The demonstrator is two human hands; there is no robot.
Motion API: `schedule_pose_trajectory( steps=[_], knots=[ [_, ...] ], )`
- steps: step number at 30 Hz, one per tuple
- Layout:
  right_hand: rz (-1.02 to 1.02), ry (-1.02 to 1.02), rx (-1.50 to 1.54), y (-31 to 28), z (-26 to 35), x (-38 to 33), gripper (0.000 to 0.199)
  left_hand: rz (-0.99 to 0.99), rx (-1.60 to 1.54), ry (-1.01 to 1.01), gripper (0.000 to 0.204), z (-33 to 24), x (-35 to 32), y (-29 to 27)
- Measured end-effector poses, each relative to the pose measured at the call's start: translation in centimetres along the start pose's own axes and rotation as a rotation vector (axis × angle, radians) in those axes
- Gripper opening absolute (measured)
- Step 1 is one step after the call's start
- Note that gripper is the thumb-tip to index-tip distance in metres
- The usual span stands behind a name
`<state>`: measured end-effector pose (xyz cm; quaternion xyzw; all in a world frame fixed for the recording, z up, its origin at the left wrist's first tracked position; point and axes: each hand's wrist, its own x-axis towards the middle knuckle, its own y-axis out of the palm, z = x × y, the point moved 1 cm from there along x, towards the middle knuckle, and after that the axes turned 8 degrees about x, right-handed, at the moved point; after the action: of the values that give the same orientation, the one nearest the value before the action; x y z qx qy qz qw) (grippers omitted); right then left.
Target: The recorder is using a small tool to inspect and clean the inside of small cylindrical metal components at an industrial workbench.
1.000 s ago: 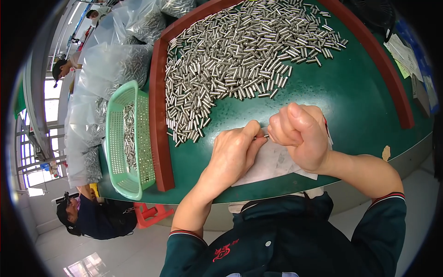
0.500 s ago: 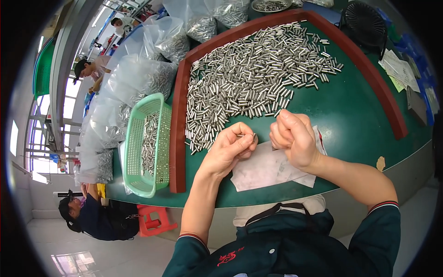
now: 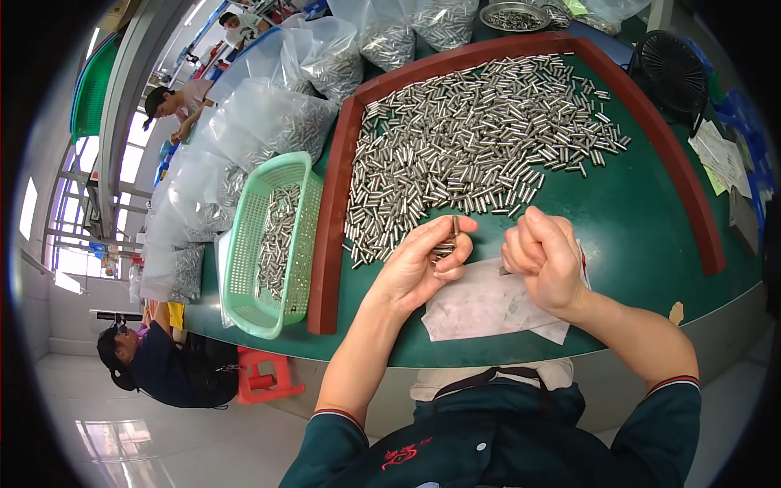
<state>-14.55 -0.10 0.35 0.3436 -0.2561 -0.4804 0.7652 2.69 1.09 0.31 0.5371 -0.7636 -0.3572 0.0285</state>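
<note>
My left hand (image 3: 427,259) is closed around several short metal pins (image 3: 445,250), one of them standing up between thumb and forefinger. To its right, my right hand (image 3: 543,259) has its fingers curled in; what it holds, if anything, is hidden. A small gap separates the two hands. Beneath them lies a stained white cloth (image 3: 464,311) on the green table. Just beyond the hands spreads a large heap of loose metal pins (image 3: 472,138), bordered by a dark red wooden frame (image 3: 327,252).
A light green basket (image 3: 262,324) holding pins stands left of the frame. Clear plastic bags (image 3: 260,122) full of pins line the left and far side. A metal dish (image 3: 515,18), a black fan (image 3: 669,73) and papers (image 3: 720,154) sit farther off. Other people work at left.
My left hand has opened somewhat, showing the pins in it. My right hand has drawn slightly toward me, and the pin at its fingertips no longer shows. The whole view has shifted a little.
</note>
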Motion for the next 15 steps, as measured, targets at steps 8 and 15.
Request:
schedule_pose_trajectory(
  steps=[8, 15],
  knots=[
    [0.006, -0.019, -0.026, -0.1, 0.0, -0.1, 0.044, -0.558, 0.585, 0.655, 0.027, -4.5, -5.1, -0.6],
    [0.022, -0.026, -0.069, -0.2, -0.3, -0.2, 0.044, -1.571, 1.685, 0.786, 0.018, -10.5, -13.3, -4.1]
  ],
)
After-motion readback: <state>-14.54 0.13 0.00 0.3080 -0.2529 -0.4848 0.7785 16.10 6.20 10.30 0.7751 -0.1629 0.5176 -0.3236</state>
